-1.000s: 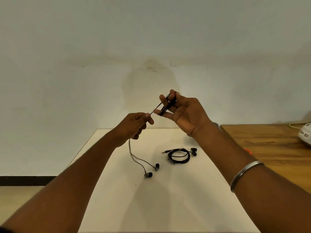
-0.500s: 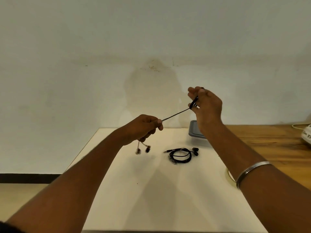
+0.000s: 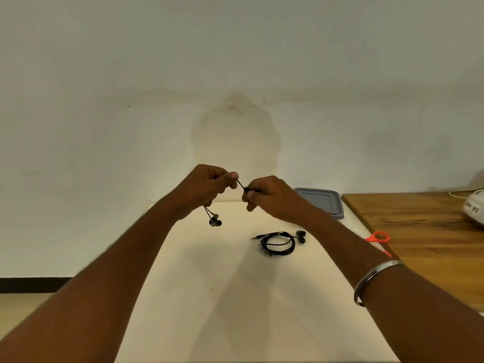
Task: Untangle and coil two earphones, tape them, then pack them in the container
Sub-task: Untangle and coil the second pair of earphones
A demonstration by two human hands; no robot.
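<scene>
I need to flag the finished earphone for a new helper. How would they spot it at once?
Look at the white table, right of centre, below the right hand. The coiled earphone lies there as a black loop, plug pointing left. The other earphone dangles from the left hand, off the table.

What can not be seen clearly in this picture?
- Head view: the wound cable is hidden inside the right hand.
- The tape on the coiled earphone is too small to confirm.
- The scissors are partly covered by the right forearm.
- The white device is cut off by the right edge.
</scene>
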